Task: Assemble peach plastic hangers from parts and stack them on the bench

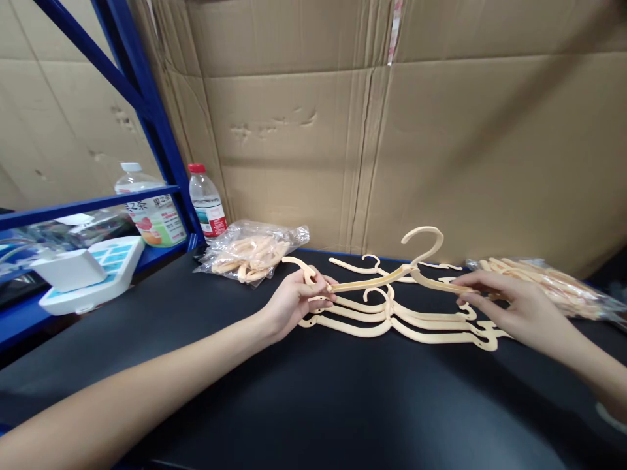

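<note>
- Centre frame, head view: a cream plastic hanger point(392, 277) is lifted just above the black tabletop point(313, 405), hook upward.
- Left hand point(294, 301) is closed around the hanger's left arm tip; right hand point(509, 301) pinches the right arm tip between thumb and fingers.
- Below it, touching the tabletop, lies a stack of hangers point(406, 321) of the same kind, overlapped and nested.
- Left of centre sits a clear bag point(252, 251) of more hangers; another bag point(558, 284) lies at the right edge.
- Upper left: a bottle point(207, 202) by the blue rack point(147, 98).
- Judgement: the hanger looks light, stiff but thin, smooth and likely to flex or snap if bent; the arm ends or the hook base seem the safest grip points.
</note>
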The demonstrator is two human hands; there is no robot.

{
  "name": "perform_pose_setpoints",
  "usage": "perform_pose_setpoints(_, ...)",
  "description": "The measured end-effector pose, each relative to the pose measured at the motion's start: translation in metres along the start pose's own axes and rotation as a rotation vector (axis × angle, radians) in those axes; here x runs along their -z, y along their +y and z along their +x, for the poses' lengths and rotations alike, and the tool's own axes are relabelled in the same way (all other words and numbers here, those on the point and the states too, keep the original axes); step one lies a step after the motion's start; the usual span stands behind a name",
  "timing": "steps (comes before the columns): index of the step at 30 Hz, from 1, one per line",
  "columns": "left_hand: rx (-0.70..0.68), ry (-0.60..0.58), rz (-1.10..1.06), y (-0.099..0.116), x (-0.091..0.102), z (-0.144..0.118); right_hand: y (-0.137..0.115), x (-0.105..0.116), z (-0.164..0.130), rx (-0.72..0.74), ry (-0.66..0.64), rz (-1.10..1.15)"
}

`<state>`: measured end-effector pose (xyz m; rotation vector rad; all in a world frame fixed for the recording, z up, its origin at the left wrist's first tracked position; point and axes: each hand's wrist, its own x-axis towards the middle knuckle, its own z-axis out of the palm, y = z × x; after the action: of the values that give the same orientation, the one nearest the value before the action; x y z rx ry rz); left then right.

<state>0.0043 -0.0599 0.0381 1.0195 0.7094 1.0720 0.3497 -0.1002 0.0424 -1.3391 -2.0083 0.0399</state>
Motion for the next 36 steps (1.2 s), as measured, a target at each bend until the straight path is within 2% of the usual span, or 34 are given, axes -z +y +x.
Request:
perform_pose_setpoints(11, -0.010, -0.020, -0.023, -0.0017, 0.0017, 0.0020, -0.0020, 0.0018, 0.0006, 0.038, 0.006, -0.047)
perform_pose_setpoints(22, 0.019, 0.009, -0.049, -0.0001, 0.0024, 0.0023, -0.0022, 0.0031, 0.0024, 0.084, 0.018, -0.097)
perform_pose_setpoints(36, -0.022, 0.016, 0.090, -0.0037, 0.0051, 0.0031, -0.0065, -0.0003, 0.0007, 0.127, 0.014, -0.061)
